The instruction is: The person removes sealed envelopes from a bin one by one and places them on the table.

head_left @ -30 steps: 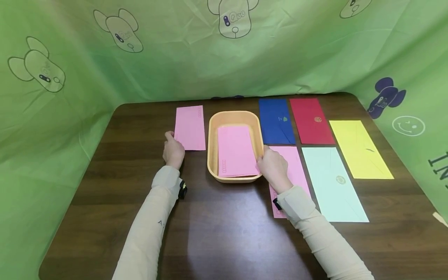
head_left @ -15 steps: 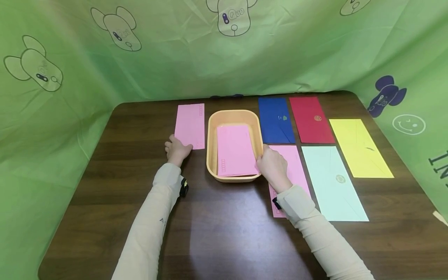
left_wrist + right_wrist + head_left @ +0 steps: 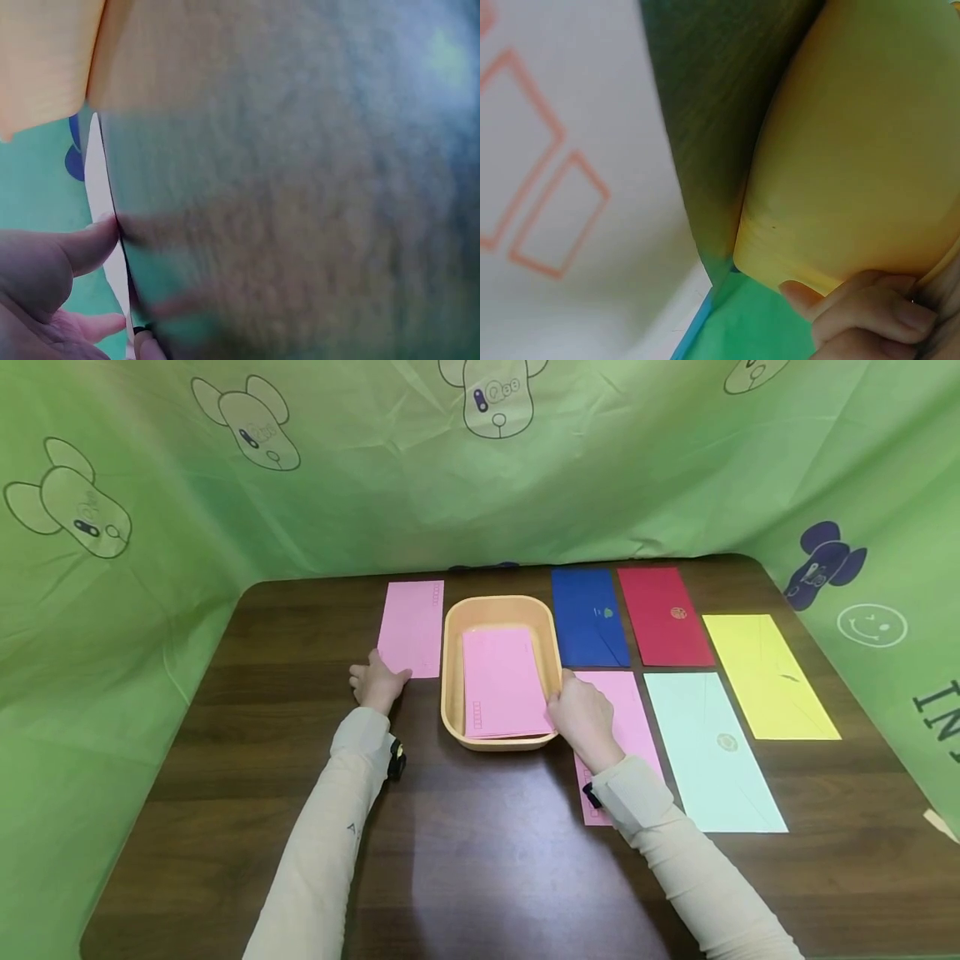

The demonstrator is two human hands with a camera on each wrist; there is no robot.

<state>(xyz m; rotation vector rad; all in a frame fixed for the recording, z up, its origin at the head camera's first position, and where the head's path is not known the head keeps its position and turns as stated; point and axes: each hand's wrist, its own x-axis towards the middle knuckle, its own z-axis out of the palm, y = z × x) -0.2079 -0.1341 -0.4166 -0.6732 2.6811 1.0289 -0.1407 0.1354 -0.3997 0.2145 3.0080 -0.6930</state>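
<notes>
In the head view, a pink envelope (image 3: 412, 631) lies flat on the table, left of an orange-yellow plastic tub (image 3: 498, 602). My left hand (image 3: 378, 683) touches its near edge with fingers spread; the left wrist view has the thumb and fingertips (image 3: 97, 238) along that envelope's edge. My right hand (image 3: 587, 714) grips the tub's near right rim. Curled fingers show against the tub wall (image 3: 855, 165) in the right wrist view. Inside the tub sit stacked pink envelopes (image 3: 504, 681). Another pink envelope (image 3: 633, 718) lies partly hidden under my right hand and wrist.
Right of the tub, a blue envelope (image 3: 588, 614), a red envelope (image 3: 663, 614), a yellow envelope (image 3: 772, 677) and a pale mint envelope (image 3: 708, 760) lie apart on the brown wooden table (image 3: 480, 868). Green printed cloth (image 3: 360, 510) hangs behind and at both sides.
My left hand's fingers have spread along the pink envelope's near edge, and that envelope has shifted slightly right, closer to the tub. The right hand keeps its hold on the rim.
</notes>
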